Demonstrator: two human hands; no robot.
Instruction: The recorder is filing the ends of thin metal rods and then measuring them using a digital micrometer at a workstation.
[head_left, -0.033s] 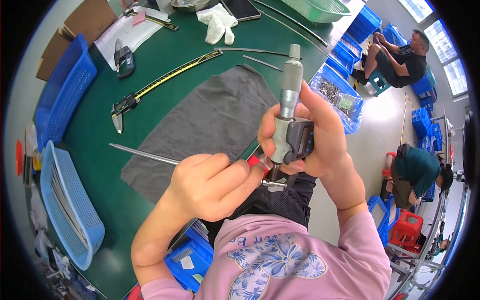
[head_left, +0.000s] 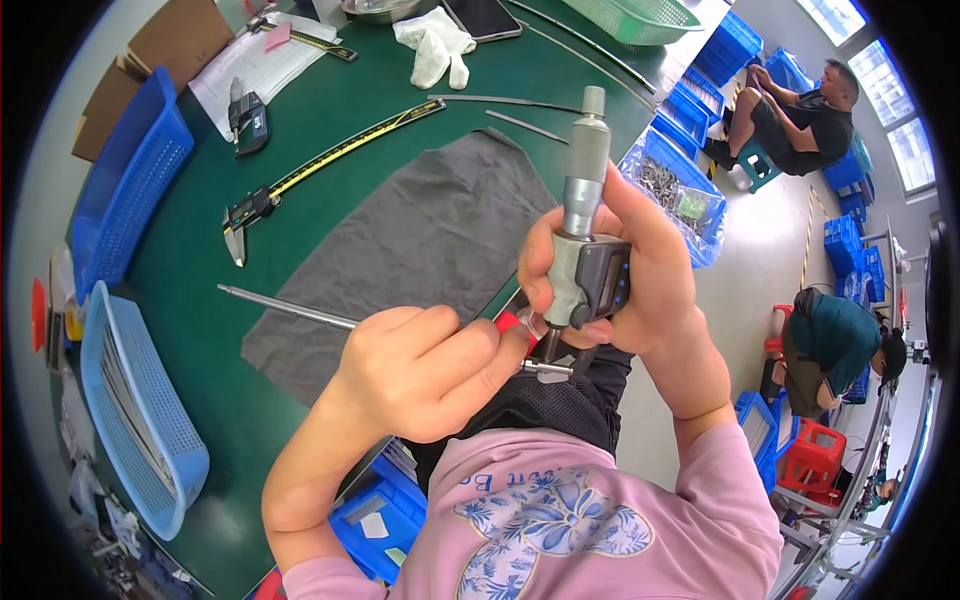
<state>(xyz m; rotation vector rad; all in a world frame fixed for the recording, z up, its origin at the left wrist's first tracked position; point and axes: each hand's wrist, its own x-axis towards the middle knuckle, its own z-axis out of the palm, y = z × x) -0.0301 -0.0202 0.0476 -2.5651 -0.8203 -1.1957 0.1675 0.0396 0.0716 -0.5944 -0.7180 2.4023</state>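
My right hand (head_left: 640,280) is gripping the upright digital micrometer (head_left: 585,255); my left hand (head_left: 420,370) is pinching a metal rod (head_left: 285,308) crosswise beneath it.

grey micrometer (head_left: 585,225), dark grey cloth (head_left: 420,240), green table (head_left: 330,120), blue baskets (head_left: 130,180), pink floral shirt (head_left: 560,520).

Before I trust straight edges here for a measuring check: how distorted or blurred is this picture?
Head view: strong fisheye, so the long caliper and table edge bow toward the black rim; micrometer and both hands sit sharp at centre; lighting even, no harsh glare.
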